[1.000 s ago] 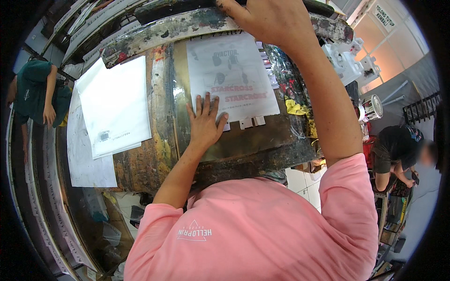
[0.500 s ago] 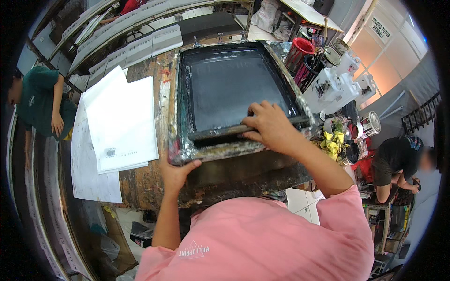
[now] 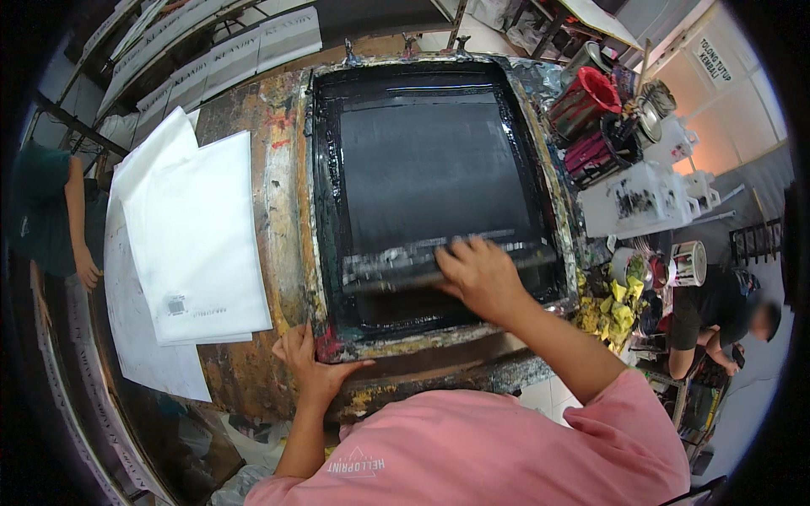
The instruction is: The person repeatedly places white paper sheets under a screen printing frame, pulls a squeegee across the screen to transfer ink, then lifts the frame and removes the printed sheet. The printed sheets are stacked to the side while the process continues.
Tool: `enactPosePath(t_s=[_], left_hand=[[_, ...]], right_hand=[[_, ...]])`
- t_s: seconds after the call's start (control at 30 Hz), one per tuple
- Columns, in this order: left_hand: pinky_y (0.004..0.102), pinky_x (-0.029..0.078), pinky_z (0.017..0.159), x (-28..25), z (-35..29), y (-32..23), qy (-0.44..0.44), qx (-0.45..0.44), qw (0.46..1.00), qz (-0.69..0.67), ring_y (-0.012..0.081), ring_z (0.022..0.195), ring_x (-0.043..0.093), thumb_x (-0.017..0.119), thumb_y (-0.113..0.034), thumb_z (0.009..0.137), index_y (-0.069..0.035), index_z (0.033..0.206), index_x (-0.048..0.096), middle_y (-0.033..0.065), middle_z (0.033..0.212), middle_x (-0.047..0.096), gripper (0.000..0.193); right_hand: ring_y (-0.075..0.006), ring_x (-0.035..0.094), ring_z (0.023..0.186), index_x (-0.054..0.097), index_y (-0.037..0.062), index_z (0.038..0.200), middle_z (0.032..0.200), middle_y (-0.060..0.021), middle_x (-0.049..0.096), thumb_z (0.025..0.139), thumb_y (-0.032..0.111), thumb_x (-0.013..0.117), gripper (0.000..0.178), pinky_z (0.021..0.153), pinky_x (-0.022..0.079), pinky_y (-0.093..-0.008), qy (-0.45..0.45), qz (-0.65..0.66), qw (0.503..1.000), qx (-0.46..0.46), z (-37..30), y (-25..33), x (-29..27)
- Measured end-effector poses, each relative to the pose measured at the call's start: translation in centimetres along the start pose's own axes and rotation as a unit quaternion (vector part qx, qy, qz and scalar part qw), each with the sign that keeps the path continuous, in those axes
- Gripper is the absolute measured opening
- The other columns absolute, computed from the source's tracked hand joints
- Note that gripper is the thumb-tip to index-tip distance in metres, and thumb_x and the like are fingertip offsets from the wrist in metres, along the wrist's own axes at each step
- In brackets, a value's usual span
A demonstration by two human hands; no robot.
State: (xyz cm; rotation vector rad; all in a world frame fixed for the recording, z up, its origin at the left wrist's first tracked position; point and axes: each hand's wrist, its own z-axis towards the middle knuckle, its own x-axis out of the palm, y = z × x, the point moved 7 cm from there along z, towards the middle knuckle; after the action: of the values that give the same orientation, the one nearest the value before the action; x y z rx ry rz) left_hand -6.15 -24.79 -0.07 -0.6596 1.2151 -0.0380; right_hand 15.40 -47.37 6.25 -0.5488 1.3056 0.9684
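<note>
A screen printing frame with a dark mesh and wet black ink along its inner edges lies in front of me on a paint-stained table. My right hand grips the handle of a squeegee that spans the mesh near its close end; both are slightly smeared by motion. At the frame's near left corner is my left hand, its fingers bent at the left side and the thumb stretched along the near edge. White printed sheets lie stacked left of the frame.
Right of the frame stand a red-rimmed paint pot, white plastic jugs, a can and crumpled yellow material. Clamps hold the far edge. One person is at the left, another at the right.
The frame's near end has come down closer to the table, my left hand staying at its corner. My right hand has pushed the squeegee a little away from the near edge. The view has shifted.
</note>
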Motion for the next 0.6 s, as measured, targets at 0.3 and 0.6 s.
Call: enactPosePath(t_s=[0.3, 0.6], left_hand=[[0.0449, 0.031, 0.094, -0.6, 0.7, -0.1, 0.032, -0.026, 0.996, -0.084, 0.0287, 0.103, 0.046, 0.095, -0.071, 0.039, 0.002, 0.116, 0.068, 0.0112, 0.104, 0.056, 0.109], [0.0446, 0.032, 0.094, -1.4, 0.5, -1.0, -0.031, 0.04, 0.996, -0.074, 0.0251, 0.096, 0.049, 0.094, -0.07, 0.042, 0.004, 0.15, 0.051, 0.0044, 0.093, 0.063, 0.137]], right_hand=[[-0.0314, 0.066, 0.098, 0.067, 0.012, 0.103, 0.098, -0.0084, 0.066, 0.086, 0.036, 0.078, 0.031, 0.077, 0.058, -0.0444, -0.084, -0.065, 0.994, 0.0, 19.1, -14.0, 3.7], [-0.042, 0.07, 0.085, 0.074, 0.0077, 0.105, 0.089, -0.0214, 0.072, 0.095, 0.047, 0.068, 0.041, 0.077, 0.054, -0.0518, 0.109, 0.02, 0.994, 0.018, 15.6, -10.4, -3.0]])
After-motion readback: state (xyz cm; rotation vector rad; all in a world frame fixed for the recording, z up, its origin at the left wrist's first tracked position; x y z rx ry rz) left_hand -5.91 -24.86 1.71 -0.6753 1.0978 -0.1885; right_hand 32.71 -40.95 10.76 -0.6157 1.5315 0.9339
